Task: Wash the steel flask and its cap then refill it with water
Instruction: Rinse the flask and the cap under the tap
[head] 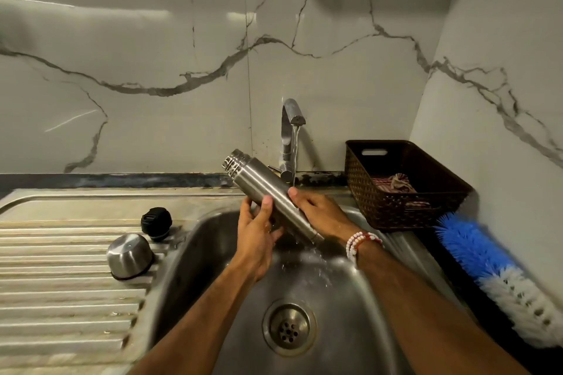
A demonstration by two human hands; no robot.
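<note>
Steel flask (271, 189), ribbed-necked smooth cylinder, aslant in grip of left hand (257, 240) and right hand (323, 213).

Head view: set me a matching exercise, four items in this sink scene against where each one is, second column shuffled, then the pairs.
Things:
1. cylindrical steel flask
2. round black stopper
3. blue and white bristle brush
4. dark brown woven basket

Places:
A. in the corner, cloth inside
B. gripped by left hand and right hand above the sink basin
C. on the ridged steel drainboard
D. lying right of the basin

Pairs: 1-B, 2-C, 3-D, 4-A
</note>
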